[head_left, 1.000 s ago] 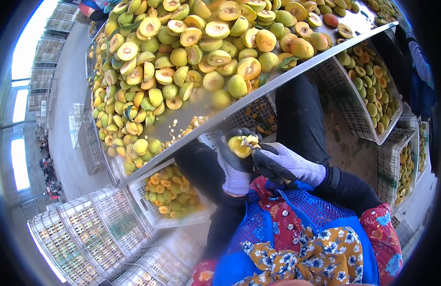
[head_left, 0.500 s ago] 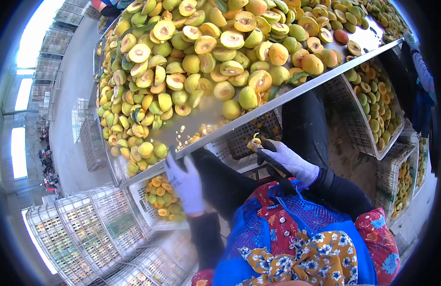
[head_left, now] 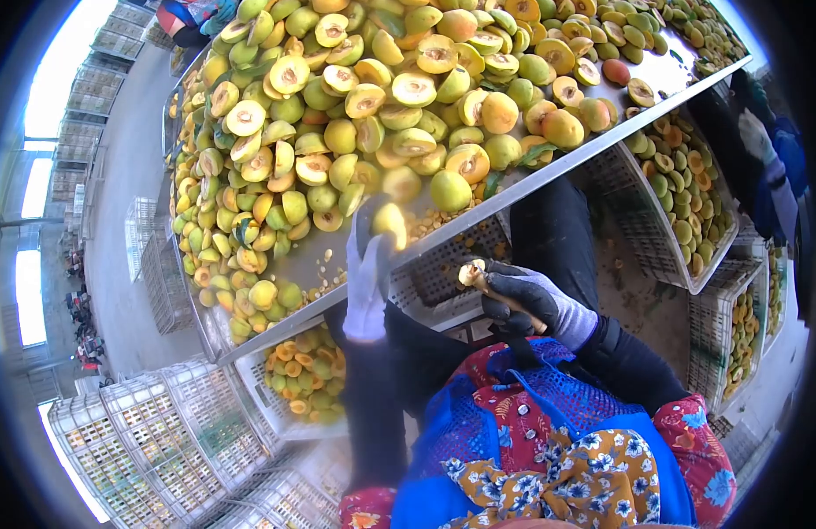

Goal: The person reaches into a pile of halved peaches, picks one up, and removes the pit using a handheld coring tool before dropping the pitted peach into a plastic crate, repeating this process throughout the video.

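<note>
My left hand [head_left: 367, 286], in a pale glove with dark fingers, is at the near edge of the metal table, blurred by motion. A yellow apricot [head_left: 390, 224] is between its fingers and thumb. My right hand [head_left: 533, 298], gloved the same way, is closed around a wooden-handled tool [head_left: 511, 302] over my lap. Pale pulp or pit bits [head_left: 471, 273] cling to the tool's end; its exact kind is hard to make out. Halved and whole apricots [head_left: 364, 101] are heaped on the metal table [head_left: 549, 176] beyond my hands.
Below the table edge, a crate [head_left: 271, 397] of apricot halves stands at left, another crate [head_left: 721, 256] at right. An open crate [head_left: 443, 309] sits between my knees. Stacked crates [head_left: 161, 432] stand lower left. A co-worker's gloved hand [head_left: 757, 137] shows at the right.
My left hand has moved right and up to the heap and now has an apricot in it. The right hand has tilted, showing the tool's handle, and fewer scraps hang from its end.
</note>
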`<state>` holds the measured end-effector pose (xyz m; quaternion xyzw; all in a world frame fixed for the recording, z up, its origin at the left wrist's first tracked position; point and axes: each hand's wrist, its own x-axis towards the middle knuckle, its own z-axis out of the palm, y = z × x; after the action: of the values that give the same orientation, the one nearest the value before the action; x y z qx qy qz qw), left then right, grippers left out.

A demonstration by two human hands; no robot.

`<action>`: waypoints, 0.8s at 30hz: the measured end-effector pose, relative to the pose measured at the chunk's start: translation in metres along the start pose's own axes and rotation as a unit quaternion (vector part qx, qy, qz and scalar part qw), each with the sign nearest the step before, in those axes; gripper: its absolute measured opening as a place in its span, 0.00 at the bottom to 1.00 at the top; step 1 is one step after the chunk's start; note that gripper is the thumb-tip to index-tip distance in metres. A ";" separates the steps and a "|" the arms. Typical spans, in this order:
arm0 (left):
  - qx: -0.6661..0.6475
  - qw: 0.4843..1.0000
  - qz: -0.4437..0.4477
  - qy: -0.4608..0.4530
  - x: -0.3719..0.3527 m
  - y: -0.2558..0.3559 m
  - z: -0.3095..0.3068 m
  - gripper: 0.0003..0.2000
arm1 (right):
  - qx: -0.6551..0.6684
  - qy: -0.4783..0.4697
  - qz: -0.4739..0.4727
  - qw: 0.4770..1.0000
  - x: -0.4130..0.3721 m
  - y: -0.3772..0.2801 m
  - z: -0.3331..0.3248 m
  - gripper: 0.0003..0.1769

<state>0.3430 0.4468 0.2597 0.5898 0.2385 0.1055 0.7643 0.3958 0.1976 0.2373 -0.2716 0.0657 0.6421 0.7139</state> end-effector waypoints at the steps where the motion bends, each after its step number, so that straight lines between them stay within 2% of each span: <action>1: -0.127 0.991 -0.040 -0.021 -0.012 -0.015 -0.009 0.29 | 0.025 -0.031 -0.009 0.999 0.000 0.001 0.000 0.20; 3: -0.276 0.955 -0.089 -0.058 -0.032 -0.026 -0.008 0.31 | 0.094 -0.061 0.019 0.994 0.003 0.005 -0.003 0.19; 4: -0.225 0.971 -0.068 -0.044 -0.042 -0.033 0.004 0.31 | 0.126 -0.075 0.033 0.989 0.005 0.005 -0.004 0.19; 5: -0.172 0.983 -0.050 -0.028 -0.051 -0.033 0.019 0.30 | 0.099 -0.069 0.040 0.992 0.003 0.004 0.000 0.19; 6: -0.128 0.989 -0.070 -0.026 -0.062 -0.024 0.030 0.29 | 0.073 -0.061 0.045 0.994 -0.002 0.001 0.006 0.19; 8: -0.157 0.980 -0.114 -0.045 -0.069 -0.026 0.039 0.27 | 0.058 -0.028 0.028 0.998 -0.006 0.004 0.018 0.22; 9: -0.081 0.991 -0.100 -0.031 -0.073 -0.033 0.041 0.25 | 0.013 -0.018 0.045 0.999 -0.012 0.000 0.027 0.22; 10: -0.017 0.997 -0.041 -0.070 -0.073 -0.045 0.038 0.24 | -0.033 -0.008 0.061 0.998 -0.018 -0.005 0.037 0.22; 12: -0.016 0.997 -0.022 -0.066 -0.077 -0.044 0.038 0.24 | -0.091 0.011 0.054 0.994 -0.023 -0.008 0.053 0.20; 15: -0.091 0.995 -0.034 -0.011 -0.089 -0.033 0.045 0.24 | -0.199 0.063 0.000 0.978 -0.022 0.000 0.055 0.19; 16: -0.181 0.982 -0.048 -0.030 -0.088 -0.042 0.040 0.25 | -0.239 0.085 -0.024 0.967 -0.020 0.004 0.051 0.18; 17: -0.270 0.960 -0.061 -0.048 -0.085 -0.057 0.032 0.27 | -0.436 0.098 -0.094 0.890 -0.016 0.004 0.042 0.18; 18: -0.359 0.928 -0.074 -0.065 -0.086 -0.069 0.028 0.30 | -0.532 0.095 -0.148 0.829 -0.014 0.009 0.036 0.18; 19: -0.335 0.938 -0.092 -0.016 -0.089 -0.072 0.032 0.34 | -0.617 0.092 -0.198 0.756 -0.014 0.013 0.035 0.18; 20: -0.289 0.954 -0.078 -0.009 -0.091 -0.072 0.035 0.33 | -0.694 0.087 -0.246 0.671 -0.014 0.014 0.037 0.18; 21: -0.241 0.968 -0.063 -0.002 -0.093 -0.069 0.039 0.33 | -0.705 0.100 -0.183 0.678 -0.016 0.013 0.042 0.18; 24: -0.128 0.991 -0.035 0.028 -0.099 -0.054 0.048 0.29 | -0.728 0.109 -0.186 0.651 -0.016 0.021 0.044 0.16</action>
<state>0.2741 0.3465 0.2411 0.4754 0.2648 0.1245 0.8297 0.3616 0.2043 0.2748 -0.7787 -0.3974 0.3029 0.3794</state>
